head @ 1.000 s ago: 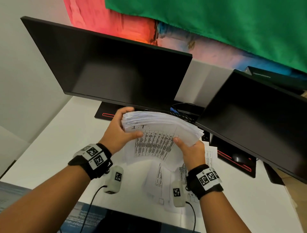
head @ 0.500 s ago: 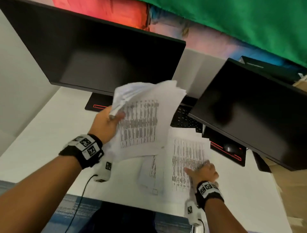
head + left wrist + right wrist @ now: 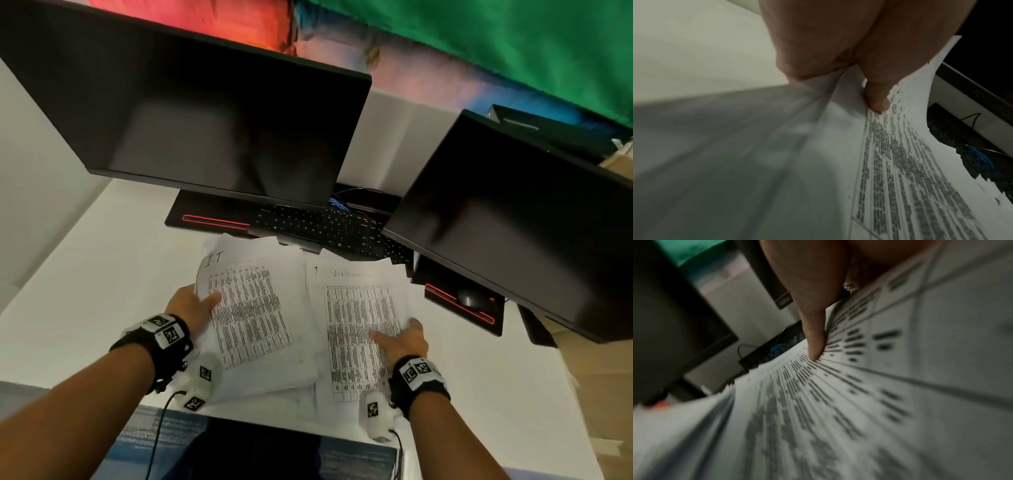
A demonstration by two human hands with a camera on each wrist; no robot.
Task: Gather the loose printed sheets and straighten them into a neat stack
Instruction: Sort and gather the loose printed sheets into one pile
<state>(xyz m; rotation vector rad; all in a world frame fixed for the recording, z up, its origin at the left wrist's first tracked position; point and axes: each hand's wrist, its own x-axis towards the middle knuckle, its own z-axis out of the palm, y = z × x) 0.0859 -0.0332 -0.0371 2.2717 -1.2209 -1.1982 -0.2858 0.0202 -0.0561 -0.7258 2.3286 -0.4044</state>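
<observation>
White desk [image 3: 85, 291], two dark monitors behind. Left hand [image 3: 191, 310] pinches the left edge of a thick bundle of printed sheets [image 3: 253, 308], thumb on top. Right hand [image 3: 402, 341] lies flat, fingers straight, on a loose sheet [image 3: 356, 308] beside it. Keyboard [image 3: 329, 229] just beyond.
</observation>
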